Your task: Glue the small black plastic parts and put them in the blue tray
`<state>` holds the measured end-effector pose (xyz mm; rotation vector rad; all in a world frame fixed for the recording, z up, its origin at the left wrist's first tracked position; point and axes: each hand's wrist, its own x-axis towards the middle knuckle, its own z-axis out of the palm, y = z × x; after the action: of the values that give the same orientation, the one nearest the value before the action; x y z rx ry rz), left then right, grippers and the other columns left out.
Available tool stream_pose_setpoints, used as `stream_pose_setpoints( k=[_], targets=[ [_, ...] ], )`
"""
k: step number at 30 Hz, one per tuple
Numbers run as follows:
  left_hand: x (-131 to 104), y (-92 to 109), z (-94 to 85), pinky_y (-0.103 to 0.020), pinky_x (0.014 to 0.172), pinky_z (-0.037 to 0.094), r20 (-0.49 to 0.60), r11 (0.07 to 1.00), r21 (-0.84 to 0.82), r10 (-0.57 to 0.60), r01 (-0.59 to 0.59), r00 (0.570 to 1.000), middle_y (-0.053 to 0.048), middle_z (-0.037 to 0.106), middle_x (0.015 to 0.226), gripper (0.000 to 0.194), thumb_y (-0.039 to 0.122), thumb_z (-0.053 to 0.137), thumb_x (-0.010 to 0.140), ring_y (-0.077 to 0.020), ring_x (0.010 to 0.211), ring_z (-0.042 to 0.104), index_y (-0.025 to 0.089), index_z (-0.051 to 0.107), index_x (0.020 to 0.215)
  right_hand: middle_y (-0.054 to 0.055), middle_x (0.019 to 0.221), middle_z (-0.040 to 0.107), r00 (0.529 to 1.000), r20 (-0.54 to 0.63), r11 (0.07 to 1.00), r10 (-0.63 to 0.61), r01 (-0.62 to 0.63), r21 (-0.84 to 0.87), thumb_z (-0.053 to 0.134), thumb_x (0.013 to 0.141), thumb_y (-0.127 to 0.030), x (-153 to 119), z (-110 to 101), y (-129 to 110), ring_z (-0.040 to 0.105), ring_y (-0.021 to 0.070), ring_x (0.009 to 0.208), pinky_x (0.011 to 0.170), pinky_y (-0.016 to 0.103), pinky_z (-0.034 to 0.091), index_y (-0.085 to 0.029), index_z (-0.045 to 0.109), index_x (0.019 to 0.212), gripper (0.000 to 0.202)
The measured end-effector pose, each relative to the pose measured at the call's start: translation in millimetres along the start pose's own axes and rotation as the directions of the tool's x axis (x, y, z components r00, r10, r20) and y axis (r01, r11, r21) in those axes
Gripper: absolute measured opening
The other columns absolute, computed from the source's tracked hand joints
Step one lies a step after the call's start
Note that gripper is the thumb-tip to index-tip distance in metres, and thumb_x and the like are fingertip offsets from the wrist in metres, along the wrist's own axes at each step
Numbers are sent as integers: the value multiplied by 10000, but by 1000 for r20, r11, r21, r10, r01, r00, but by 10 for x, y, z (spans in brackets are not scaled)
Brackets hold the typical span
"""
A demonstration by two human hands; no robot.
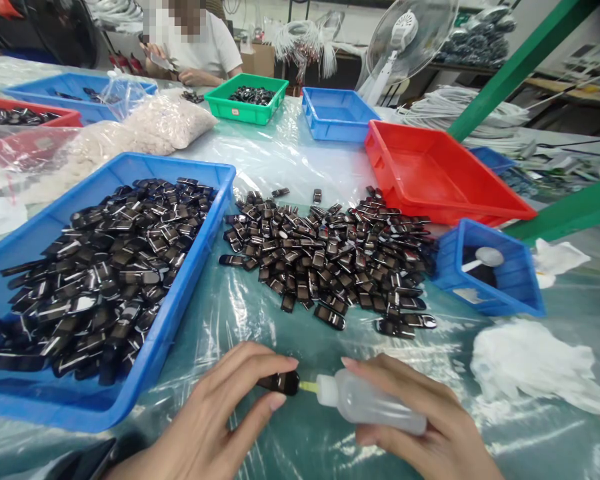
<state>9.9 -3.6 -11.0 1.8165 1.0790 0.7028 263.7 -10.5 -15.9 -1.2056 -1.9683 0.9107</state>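
Note:
Between the thumb and fingers of my left hand [230, 400] is a small glossy black plastic piece [286, 383], held just above the table. My right hand [420, 407] grips a translucent squeeze bottle [370, 400] lying nearly level, its white cap and thin yellowish nozzle pointing left. The nozzle tip meets or almost meets the right end of the black piece; I cannot tell which. Beyond both hands spreads a loose pile of similar black pieces [325, 253]. Left of my left hand stands a large blue tray [180, 300] heaped with more of them.
A small blue bin [515, 280] holding a white scoop [489, 257] stands at right, near crumpled white cloth [540, 367]. Behind are a red tray [445, 173], a blue tray [340, 113], a green tray [245, 100] and a plastic bag [165, 120]. A person [200, 47] sits opposite.

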Motion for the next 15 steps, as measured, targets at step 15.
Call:
stream_pose_setpoints(
  k=[15],
  targets=[
    [-6,-56,31,-244,819,455,-32,998,-30,50,-51,998,13,620,1073,334,138,512,933,-167,974,589,342,512,1198,-29,901,688,1000,-27,1000,-4,4,-5,735,780,-328,-23,-8,3,653,165,723,593,233,539,-444,545,1267,536]
  ],
)
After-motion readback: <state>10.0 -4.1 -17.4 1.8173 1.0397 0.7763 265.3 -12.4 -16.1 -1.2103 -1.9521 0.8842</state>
